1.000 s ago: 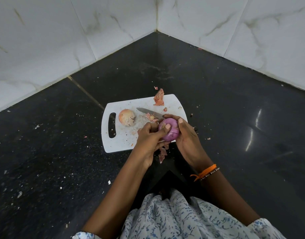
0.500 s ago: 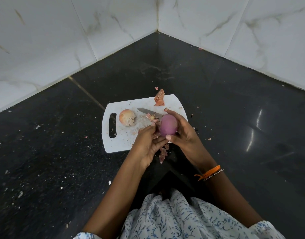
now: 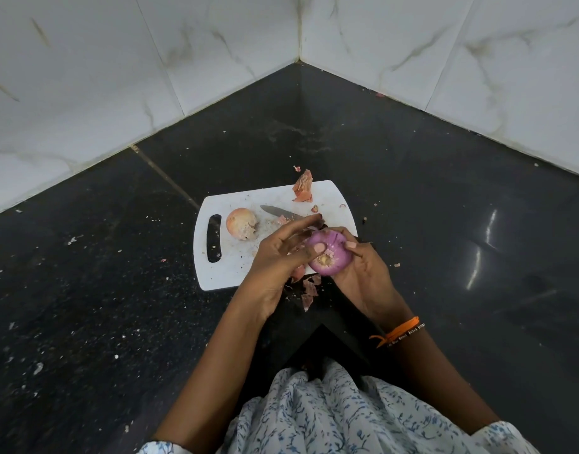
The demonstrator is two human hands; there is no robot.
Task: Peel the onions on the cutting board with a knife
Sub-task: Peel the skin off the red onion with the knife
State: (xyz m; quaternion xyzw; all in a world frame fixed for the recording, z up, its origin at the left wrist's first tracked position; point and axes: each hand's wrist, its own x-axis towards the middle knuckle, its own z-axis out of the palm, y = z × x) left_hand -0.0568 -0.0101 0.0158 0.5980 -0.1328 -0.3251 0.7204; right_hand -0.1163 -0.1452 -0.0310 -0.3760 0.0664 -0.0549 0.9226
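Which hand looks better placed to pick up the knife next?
Probably the left hand. Its fingers are stretched out over the knife on the cutting board, only its thumb touching the purple onion, while the right hand cradles that onion.

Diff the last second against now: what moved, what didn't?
The purple onion was turned in the right hand, root end now facing the camera. The left hand opened, thumb on the onion. The knife, unpeeled onion and cutting board stayed put.
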